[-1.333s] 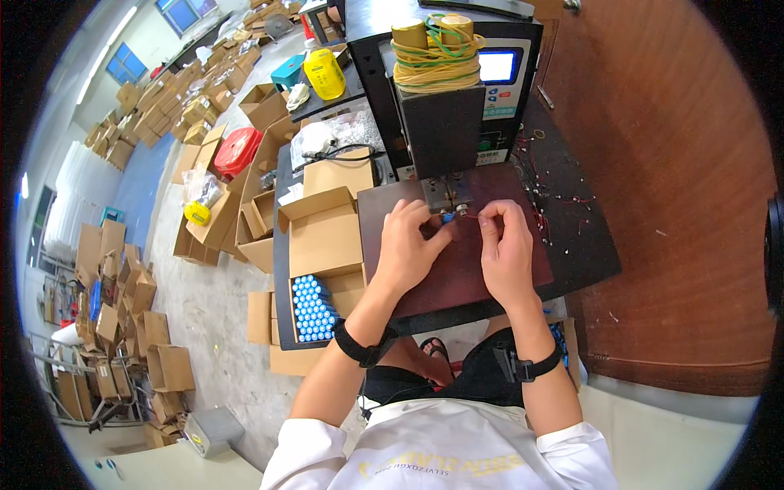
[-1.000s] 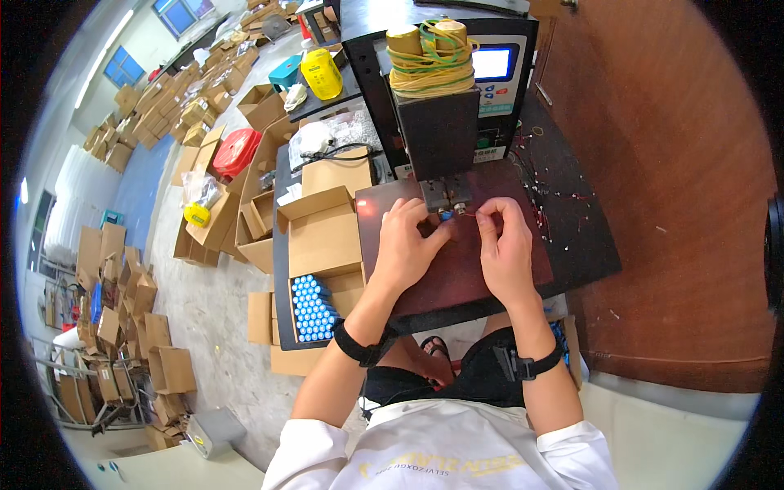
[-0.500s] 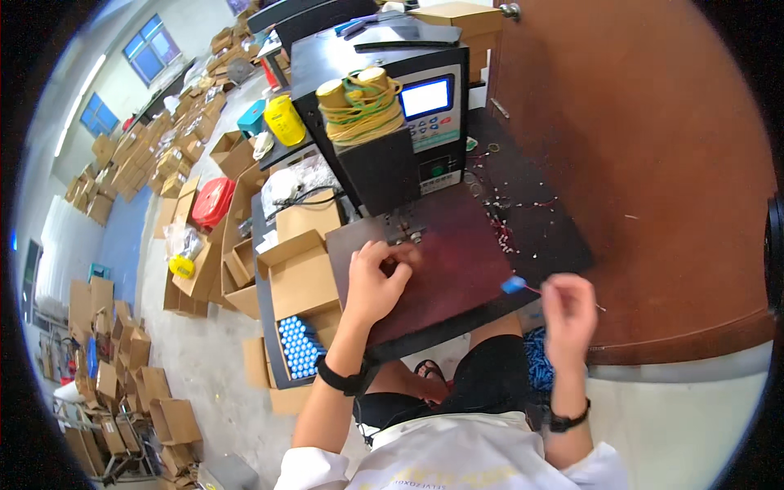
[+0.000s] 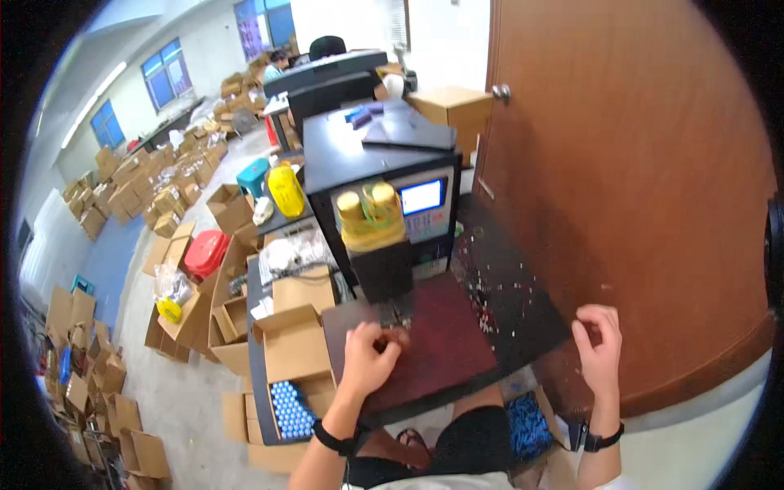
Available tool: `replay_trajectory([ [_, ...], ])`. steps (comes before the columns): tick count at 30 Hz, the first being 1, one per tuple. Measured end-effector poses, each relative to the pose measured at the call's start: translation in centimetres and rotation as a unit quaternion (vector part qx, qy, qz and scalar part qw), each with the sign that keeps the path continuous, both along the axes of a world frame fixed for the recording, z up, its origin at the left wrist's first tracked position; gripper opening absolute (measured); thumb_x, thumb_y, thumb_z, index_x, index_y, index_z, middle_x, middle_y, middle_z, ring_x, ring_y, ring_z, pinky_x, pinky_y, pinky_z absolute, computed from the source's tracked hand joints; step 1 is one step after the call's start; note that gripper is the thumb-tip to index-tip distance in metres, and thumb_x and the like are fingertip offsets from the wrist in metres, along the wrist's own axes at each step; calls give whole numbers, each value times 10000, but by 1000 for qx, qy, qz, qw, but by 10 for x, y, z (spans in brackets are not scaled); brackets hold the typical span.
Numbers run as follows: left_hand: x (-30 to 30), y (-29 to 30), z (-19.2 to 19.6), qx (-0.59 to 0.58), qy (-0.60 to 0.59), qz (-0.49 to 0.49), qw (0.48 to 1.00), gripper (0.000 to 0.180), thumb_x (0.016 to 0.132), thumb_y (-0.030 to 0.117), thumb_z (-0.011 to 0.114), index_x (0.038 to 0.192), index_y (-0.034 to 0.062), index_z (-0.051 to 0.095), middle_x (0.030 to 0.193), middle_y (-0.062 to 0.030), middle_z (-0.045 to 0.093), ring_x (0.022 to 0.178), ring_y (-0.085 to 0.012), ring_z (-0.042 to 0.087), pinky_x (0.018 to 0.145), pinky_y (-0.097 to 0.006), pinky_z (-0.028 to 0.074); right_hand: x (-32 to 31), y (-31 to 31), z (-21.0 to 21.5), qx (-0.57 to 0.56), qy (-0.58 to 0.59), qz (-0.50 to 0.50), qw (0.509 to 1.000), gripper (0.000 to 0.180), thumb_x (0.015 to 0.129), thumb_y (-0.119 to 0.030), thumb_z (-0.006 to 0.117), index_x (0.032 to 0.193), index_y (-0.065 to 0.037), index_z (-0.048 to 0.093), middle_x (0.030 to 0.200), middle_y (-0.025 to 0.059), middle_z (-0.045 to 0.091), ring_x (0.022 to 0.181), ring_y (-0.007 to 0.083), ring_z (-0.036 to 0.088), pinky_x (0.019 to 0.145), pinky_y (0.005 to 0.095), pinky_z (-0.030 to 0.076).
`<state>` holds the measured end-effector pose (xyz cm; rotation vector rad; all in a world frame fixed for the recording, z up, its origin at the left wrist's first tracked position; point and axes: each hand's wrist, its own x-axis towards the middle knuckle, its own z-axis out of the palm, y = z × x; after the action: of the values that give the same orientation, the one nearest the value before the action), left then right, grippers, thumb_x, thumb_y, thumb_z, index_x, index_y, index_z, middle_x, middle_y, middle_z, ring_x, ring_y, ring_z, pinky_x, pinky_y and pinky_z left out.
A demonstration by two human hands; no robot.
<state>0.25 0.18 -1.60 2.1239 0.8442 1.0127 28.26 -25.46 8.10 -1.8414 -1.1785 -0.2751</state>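
Head view: the left hand rests over a dark red board, fingertips curled and blurred just before the metal contacts under the machine's black head. Whether it grasps anything cannot be told. The right hand is raised beyond the table's right edge, grip released: thumb apart from curved fingers, no object visible. Blue cylinders stand in an open carton left of the board; a box of blue pieces sits low, between table and right forearm. Recommended: steady the left fingertips against the board, clear of the contacts; avoid brushing the scattered scraps.
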Motion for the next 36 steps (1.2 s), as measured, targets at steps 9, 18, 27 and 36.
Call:
replay_trajectory([
  [9, -4, -7, 18, -1, 28, 28, 999, 195, 743, 162, 695, 743, 0, 586, 743, -193, 542, 728, -396, 534, 677, -475, 408, 14, 263, 127, 46, -236, 106, 965, 516, 940, -436, 652, 1306, -72, 621, 1406, 166, 553, 1330, 346, 457, 1108, 446, 357],
  [18, -3, -7, 26, -14, 28, 7, 999, 212, 745, 185, 680, 743, 10, 561, 786, -184, 557, 781, -399, 525, 728, -457, 406, 10, 293, 127, 43, -174, 141, 974, 428, 947, -397, 652, 1168, -31, 658, 1322, 161, 589, 1283, 312, 486, 1080, 432, 370],
  [27, -8, -4, 20, 22, 1, 2, 1000, 172, 752, 197, 697, 709, 52, 617, 688, -82, 576, 732, -284, 562, 723, -400, 393, -123, 150, 155, 84, 28, 583, 808, 273, 804, -95, 803, 1049, -76, 685, 1010, 102, 711, 825, 207, 664, 667, 323, 483],
  [36, -6, -4, 26, -14, 18, 32, 999, 136, 730, 147, 675, 744, 40, 593, 732, -106, 563, 737, -311, 547, 719, -397, 398, -178, 116, 183, 208, 203, 588, 755, 256, 821, -48, 807, 1033, -187, 776, 1032, 130, 720, 769, 173, 590, 606, 256, 452],
])
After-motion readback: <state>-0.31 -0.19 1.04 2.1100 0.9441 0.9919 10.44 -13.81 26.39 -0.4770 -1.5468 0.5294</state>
